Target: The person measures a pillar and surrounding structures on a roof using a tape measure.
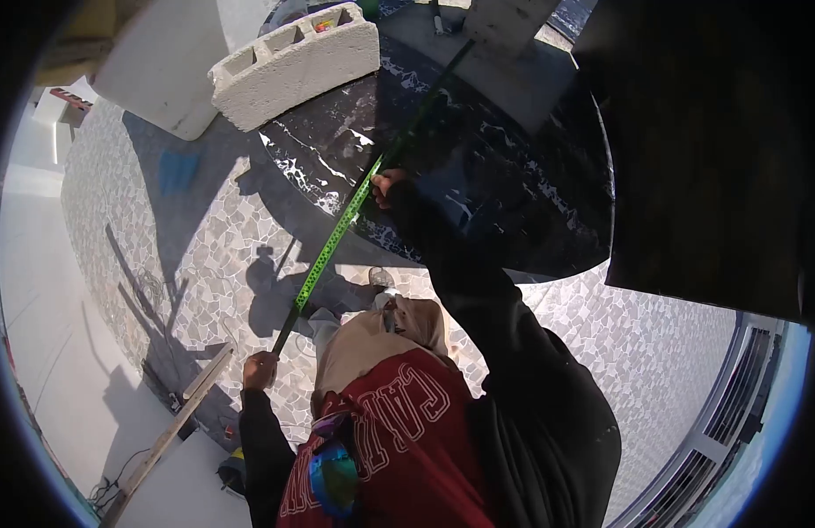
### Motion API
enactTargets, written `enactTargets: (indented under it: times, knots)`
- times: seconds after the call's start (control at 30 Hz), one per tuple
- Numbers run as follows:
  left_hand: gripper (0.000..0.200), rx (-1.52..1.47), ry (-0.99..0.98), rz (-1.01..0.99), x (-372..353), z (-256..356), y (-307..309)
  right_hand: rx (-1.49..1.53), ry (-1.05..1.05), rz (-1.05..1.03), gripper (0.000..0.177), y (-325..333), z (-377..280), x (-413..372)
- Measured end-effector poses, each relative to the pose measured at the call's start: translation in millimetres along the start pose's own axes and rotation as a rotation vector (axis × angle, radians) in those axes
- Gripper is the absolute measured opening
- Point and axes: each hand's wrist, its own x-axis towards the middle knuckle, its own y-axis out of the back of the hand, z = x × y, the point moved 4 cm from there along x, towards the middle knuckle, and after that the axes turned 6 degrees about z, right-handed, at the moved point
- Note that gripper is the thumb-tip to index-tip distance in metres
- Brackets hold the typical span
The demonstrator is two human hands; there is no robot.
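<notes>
Hard sunlight glares off the patterned floor [601,330] and a green strip [337,231], throwing crisp shadows on the left; at right, a dark panel [706,158] sinks nearly to black, while fisheye distortion curves the railing [734,396] inside dark corners.

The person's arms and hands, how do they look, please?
The left hand and right hand are bare, without gloves. The left sleeve and right sleeve are long and black; the right one looks loose, with folds. No clear markings show.
</notes>
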Motion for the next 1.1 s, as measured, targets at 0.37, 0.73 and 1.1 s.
enactTargets:
  times: [0.37, 0.73, 1.1]
  knots:
    - [0.033, 0.248, -0.363, -0.151, 165, 82, 36, 0.050, -0.103, 0.185, 0.020, -28, 28, -60]
    - [0.030, 0.333, -0.413, -0.207, 208, 98, 56, 0.149, -0.347, 0.444, 0.024, -50, 116, -204]
    - [0.033, 0.283, -0.297, -0.238, 198, 79, 44, -0.234, 0.259, 0.353, 0.013, -39, 112, -121]
